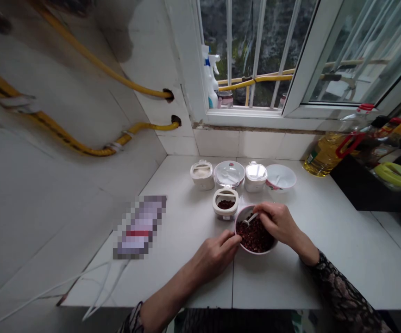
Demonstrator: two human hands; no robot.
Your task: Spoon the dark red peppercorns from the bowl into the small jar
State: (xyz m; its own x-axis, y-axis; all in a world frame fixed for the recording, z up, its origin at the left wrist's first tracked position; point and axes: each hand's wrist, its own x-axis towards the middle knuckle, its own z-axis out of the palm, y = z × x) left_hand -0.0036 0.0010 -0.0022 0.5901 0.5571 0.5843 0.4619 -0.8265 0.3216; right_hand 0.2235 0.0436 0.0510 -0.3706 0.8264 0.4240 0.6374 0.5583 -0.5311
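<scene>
Your right hand (278,223) covers the far rim of the bowl (256,252) on the table (325,259). Its grip pinches a small white spoon (250,219), handle mostly hidden. Your left hand (217,252) pinches the near rim. The dark red bits (256,237) inside are too small to identify.
</scene>
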